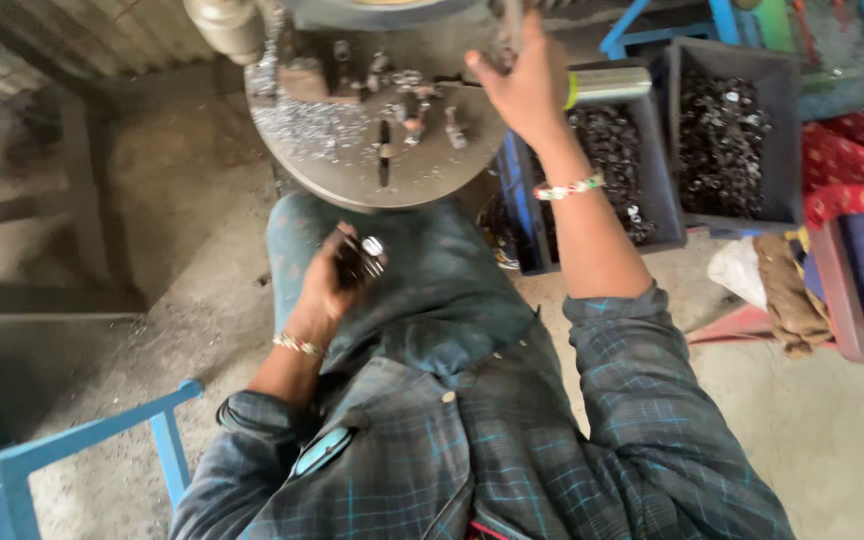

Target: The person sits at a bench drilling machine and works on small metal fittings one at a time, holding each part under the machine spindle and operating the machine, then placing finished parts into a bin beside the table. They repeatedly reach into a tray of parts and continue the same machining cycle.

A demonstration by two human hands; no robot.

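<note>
Left hand (327, 285) closed on small metal rings (367, 255) | right hand (524, 88) gripping machine lever (607, 85) | rings: light, rigid, slippery; pinch by rim | spare rings in bins (722, 130)

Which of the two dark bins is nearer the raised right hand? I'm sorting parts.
The left bin, directly below the right hand; the other bin sits farther right.

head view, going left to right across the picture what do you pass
blue frame → left hand holding small metal parts → round metal machine table → right hand raised at the machine → first bin of dark metal pieces → second bin of dark metal pieces → red patterned cloth
</note>
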